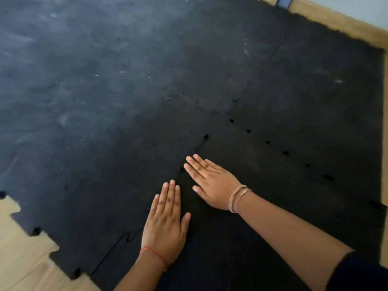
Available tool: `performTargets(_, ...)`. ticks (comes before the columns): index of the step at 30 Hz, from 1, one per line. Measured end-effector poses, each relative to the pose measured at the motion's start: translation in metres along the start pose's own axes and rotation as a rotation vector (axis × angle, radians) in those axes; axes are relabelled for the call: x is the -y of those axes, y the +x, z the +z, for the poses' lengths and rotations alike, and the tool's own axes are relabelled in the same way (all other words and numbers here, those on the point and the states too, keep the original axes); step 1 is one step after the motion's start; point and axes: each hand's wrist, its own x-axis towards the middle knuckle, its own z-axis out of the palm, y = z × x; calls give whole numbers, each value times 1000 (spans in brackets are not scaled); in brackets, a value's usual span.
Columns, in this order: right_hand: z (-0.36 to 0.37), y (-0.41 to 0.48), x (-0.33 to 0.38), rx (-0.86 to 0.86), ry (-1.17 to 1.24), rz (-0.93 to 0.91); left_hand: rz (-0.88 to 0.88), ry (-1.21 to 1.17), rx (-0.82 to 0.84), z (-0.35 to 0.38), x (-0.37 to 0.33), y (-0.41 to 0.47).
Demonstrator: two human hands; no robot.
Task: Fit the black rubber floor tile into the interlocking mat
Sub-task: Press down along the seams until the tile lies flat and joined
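The black rubber tile (273,196) lies flat at the near right, its toothed edges meeting the interlocking mat (105,101) that covers the floor. My left hand (165,223) lies flat, palm down, fingers together, on the seam along the tile's left edge. My right hand (212,181) also lies flat, just beyond it, fingertips on the same seam. Small dark gaps show along the tile's far seam (266,142) and at its corner (206,136). Neither hand grips anything.
Bare wooden floor (19,248) shows at the near left beyond the mat's toothed edge. A wooden skirting board (336,24) and pale wall run along the far right. Scuffs and white specks mark the mat's far part.
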Motion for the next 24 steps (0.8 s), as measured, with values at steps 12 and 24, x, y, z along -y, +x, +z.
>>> performTargets(12, 2, 0, -52, -65, 73, 461, 137, 57, -64, -12, -7, 58)
performTargets(24, -13, 11, -85, 45, 19, 295, 177, 51, 161, -11, -10, 84)
